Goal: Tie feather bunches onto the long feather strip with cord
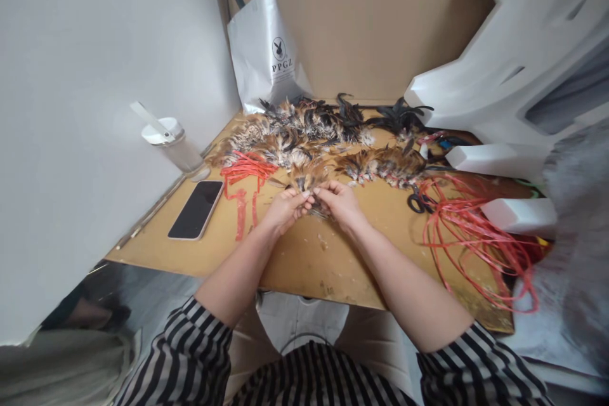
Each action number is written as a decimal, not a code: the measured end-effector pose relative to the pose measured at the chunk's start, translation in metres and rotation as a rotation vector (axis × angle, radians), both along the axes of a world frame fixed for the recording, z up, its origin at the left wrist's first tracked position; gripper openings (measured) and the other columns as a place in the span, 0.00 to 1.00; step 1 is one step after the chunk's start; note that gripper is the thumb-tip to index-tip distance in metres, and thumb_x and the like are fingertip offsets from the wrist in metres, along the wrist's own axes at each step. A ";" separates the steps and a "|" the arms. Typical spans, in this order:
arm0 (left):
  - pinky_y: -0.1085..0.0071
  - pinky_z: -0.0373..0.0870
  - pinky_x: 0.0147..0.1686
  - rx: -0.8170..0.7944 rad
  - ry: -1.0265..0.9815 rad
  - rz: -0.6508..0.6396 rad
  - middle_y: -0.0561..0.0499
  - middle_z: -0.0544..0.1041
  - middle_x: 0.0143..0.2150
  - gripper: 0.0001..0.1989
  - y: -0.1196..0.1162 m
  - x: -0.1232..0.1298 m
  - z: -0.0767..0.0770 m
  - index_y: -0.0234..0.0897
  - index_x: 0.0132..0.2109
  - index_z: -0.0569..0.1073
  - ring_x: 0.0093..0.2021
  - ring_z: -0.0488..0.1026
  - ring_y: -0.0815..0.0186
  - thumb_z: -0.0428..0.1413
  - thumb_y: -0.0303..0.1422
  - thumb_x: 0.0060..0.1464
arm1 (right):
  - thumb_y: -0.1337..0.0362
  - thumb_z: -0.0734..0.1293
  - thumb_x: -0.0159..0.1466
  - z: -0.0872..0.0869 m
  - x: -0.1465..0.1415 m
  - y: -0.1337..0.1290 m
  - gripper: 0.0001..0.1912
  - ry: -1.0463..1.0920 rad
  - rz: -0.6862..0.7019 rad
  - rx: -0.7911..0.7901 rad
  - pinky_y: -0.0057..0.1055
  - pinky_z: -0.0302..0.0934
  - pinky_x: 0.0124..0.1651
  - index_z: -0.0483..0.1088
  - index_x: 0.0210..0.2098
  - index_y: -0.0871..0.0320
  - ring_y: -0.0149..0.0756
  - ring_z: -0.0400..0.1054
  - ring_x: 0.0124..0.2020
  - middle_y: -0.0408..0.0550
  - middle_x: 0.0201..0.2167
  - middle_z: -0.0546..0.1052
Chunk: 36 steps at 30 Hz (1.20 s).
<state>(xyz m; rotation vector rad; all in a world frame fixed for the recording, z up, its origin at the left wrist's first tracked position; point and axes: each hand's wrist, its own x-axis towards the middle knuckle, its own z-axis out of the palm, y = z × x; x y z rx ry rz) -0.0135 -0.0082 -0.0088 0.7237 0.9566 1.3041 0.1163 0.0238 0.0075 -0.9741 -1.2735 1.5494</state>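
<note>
My left hand (pixel 285 206) and my right hand (pixel 339 198) meet at the middle of a brown wooden table (pixel 304 254). Both pinch a small bunch of brown feathers (pixel 309 176), whose tips fan out away from me. Behind them lies a long heap of brown, speckled and black feathers (pixel 323 130). A strip of red string (pixel 245 174) lies just left of my left hand.
A black phone (pixel 197 208) lies at the left, a clear bottle with a white lid (pixel 174 143) behind it. A white bag (pixel 264 54) leans at the back. Black scissors (pixel 419 202), a tangle of red string (pixel 471 235) and white foam blocks (pixel 504 155) lie at the right.
</note>
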 end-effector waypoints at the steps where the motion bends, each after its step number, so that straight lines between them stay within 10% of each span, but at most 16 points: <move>1: 0.83 0.61 0.21 0.000 -0.005 0.003 0.52 0.72 0.24 0.10 0.000 0.000 0.000 0.28 0.29 0.72 0.21 0.65 0.79 0.62 0.31 0.39 | 0.55 0.68 0.47 0.001 0.000 -0.001 0.14 0.008 0.008 -0.024 0.22 0.41 0.15 0.62 0.21 0.58 0.22 0.49 0.11 0.35 0.10 0.62; 21: 0.80 0.60 0.21 0.040 0.135 -0.030 0.51 0.72 0.21 0.11 -0.005 0.006 0.007 0.28 0.27 0.73 0.20 0.65 0.77 0.61 0.34 0.40 | 0.61 0.71 0.43 -0.001 -0.001 0.000 0.13 0.110 -0.041 0.002 0.23 0.50 0.20 0.63 0.22 0.59 0.24 0.57 0.16 0.37 0.15 0.68; 28: 0.79 0.62 0.23 0.050 0.209 -0.179 0.49 0.74 0.24 0.12 -0.009 0.000 0.009 0.28 0.29 0.74 0.21 0.67 0.76 0.60 0.36 0.42 | 0.59 0.72 0.43 0.011 0.019 0.004 0.15 0.026 0.251 -0.068 0.21 0.42 0.17 0.65 0.25 0.60 0.21 0.51 0.13 0.37 0.13 0.66; 36: 0.76 0.66 0.22 0.130 0.394 -0.291 0.43 0.77 0.28 0.15 -0.011 0.002 0.012 0.27 0.31 0.74 0.23 0.71 0.70 0.58 0.39 0.42 | 0.61 0.69 0.47 0.025 0.025 0.000 0.11 -0.229 0.344 0.219 0.23 0.46 0.19 0.63 0.19 0.61 0.23 0.54 0.15 0.38 0.12 0.65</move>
